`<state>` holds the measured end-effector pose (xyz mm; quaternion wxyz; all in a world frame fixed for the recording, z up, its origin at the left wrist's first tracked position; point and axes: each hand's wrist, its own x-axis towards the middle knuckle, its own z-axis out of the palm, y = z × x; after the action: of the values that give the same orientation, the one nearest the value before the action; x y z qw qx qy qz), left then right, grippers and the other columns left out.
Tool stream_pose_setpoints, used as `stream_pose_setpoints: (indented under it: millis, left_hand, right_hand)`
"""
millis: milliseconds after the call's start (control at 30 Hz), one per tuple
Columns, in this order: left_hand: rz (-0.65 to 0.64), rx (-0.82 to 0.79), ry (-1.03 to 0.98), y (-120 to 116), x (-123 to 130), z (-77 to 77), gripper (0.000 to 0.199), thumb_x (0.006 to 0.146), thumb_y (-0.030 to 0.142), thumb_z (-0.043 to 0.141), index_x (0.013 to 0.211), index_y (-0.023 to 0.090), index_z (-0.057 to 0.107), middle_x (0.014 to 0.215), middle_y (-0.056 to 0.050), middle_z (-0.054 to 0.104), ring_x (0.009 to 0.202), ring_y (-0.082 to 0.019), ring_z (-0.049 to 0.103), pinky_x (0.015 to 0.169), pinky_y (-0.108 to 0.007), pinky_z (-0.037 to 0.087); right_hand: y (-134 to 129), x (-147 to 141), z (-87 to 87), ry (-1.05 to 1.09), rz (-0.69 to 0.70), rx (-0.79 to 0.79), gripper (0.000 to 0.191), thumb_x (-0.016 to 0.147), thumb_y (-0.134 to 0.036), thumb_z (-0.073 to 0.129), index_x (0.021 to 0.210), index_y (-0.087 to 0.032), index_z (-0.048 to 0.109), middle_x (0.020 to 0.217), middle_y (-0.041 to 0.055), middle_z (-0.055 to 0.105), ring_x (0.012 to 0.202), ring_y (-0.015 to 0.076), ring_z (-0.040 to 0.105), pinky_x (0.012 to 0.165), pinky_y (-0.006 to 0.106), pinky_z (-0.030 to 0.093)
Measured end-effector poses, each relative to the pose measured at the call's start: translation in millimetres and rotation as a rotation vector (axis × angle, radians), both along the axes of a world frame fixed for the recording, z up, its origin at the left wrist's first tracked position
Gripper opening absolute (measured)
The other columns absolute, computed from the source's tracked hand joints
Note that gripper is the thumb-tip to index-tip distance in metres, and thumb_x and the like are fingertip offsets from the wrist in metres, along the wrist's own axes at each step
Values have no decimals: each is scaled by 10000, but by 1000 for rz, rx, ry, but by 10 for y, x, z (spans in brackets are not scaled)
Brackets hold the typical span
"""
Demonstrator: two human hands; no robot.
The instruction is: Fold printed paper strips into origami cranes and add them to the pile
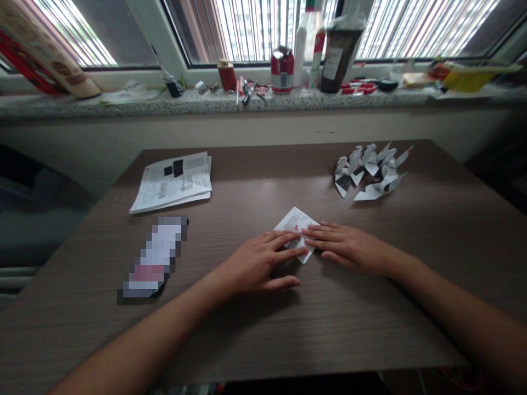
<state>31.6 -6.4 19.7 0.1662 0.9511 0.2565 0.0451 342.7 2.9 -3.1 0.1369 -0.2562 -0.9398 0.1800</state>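
Note:
A small folded square of printed paper lies like a diamond on the brown table, with its far corner pointing at the window. My left hand rests on its left side, fingers stretched out and thumb spread away from them. From the right, my right hand lays its flat fingers over the paper's right corner. The fingertips of both hands almost meet over the paper's middle. Parts of the paper are hidden under the fingers.
Several folded paper figures stand in a cluster at the back right. A stack of printed sheets lies back left, with a phone, its screen pixelated, nearer me. The stone windowsill bears a red can, a dark cup and small items.

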Motion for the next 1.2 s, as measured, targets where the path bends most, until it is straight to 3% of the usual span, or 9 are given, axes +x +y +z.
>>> stream_pose_setpoints:
  millis: [167, 367, 800, 1033, 1200]
  left_hand:
    - [2, -12, 18, -5, -2, 11, 659, 1011, 631, 553, 1582, 321, 440, 1704, -61, 308, 1542, -312, 343, 1262, -493, 306]
    - [4, -21, 23, -6, 4, 12, 656, 1005, 623, 573, 1575, 323, 451, 1701, -56, 315, 1548, -307, 333, 1263, -491, 307]
    - [5, -7, 19, -12, -2, -4, 671, 1000, 642, 566, 1576, 317, 452, 1703, -58, 311, 1551, -310, 325, 1265, -492, 300]
    - [7, 11, 17, -9, 4, -7, 644, 1016, 625, 547, 1579, 327, 447, 1699, -56, 321, 1537, -316, 349, 1254, -499, 314]
    - [0, 11, 17, 6, 0, -29, 595, 1043, 598, 513, 1573, 333, 457, 1697, -45, 326, 1531, -311, 357, 1259, -487, 304]
  right_hand:
    - [51, 33, -83, -39, -42, 16, 532, 1104, -267, 447, 1618, -352, 335, 1615, -44, 448, 1518, 166, 390, 1314, 441, 234]
    - [134, 84, -178, -55, -125, 60, 513, 1102, -282, 444, 1602, -363, 367, 1600, -39, 470, 1523, 215, 386, 1294, 532, 263]
    - [124, -5, -180, -82, -288, 87, 500, 1115, -305, 382, 1615, -290, 362, 1641, 32, 408, 1528, 210, 377, 1261, 520, 345]
    - [107, 35, -200, -78, -263, 96, 541, 1111, -323, 403, 1641, -317, 291, 1678, 35, 349, 1544, 228, 350, 1262, 537, 339]
    - [82, 71, -220, -90, -253, 138, 499, 1091, -326, 468, 1588, -324, 428, 1659, 60, 405, 1522, 289, 396, 1240, 587, 354]
